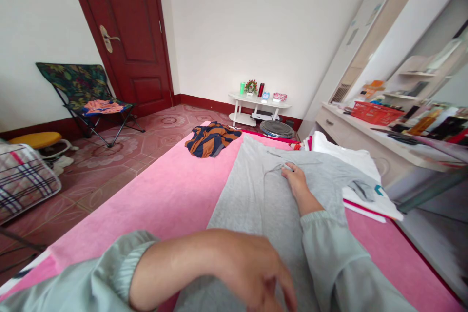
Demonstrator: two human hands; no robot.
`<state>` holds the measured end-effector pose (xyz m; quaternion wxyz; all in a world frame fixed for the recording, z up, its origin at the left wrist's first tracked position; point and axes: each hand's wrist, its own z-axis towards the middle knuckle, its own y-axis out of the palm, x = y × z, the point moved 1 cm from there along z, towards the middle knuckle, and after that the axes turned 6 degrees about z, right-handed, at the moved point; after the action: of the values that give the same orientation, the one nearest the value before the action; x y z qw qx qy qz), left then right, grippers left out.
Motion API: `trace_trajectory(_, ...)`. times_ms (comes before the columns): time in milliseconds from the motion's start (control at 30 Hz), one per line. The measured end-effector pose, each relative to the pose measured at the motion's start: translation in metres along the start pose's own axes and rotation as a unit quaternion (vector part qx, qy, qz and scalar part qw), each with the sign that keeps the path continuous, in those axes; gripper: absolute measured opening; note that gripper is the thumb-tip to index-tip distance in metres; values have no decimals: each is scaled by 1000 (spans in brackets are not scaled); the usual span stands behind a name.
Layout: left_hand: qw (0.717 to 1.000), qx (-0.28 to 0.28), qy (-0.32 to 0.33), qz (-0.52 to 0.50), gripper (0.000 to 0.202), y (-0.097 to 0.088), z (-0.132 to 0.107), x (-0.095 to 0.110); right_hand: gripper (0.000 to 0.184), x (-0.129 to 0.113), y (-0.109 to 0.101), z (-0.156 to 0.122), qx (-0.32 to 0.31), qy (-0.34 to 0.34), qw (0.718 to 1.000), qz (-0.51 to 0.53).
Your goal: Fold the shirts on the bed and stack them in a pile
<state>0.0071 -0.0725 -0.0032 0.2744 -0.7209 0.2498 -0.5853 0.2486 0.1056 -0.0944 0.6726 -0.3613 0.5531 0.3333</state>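
Note:
A grey garment [256, 195] lies spread lengthwise on the pink bed cover [171, 190]. My right hand [297, 181] rests flat on it near its far end, fingers stretched toward the drawstring area. My left hand [256, 268] hovers low over the near end of the grey garment, fingers loosely curled and apart, nothing in them. Both arms wear pale green sleeves.
A blue and orange striped cloth [211, 139] lies bunched at the bed's far end. A white shirt [360, 175] lies to the right of the grey one. A dresser [365, 136] with a red basket [376, 112] stands on the right; a folding chair [86, 95] and a door [127, 34] on the left.

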Motion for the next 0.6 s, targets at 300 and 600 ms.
trace_trajectory(300, 873, 326, -281, 230, 68, -14, 35, -107, 50, -2, -5, -10, 40, -49, 994, -87)
trace_trajectory(600, 874, 334, -271, 227, 69, -11, 34, -110, 35, -50, 48, 1, 5, -222, 877, -425)
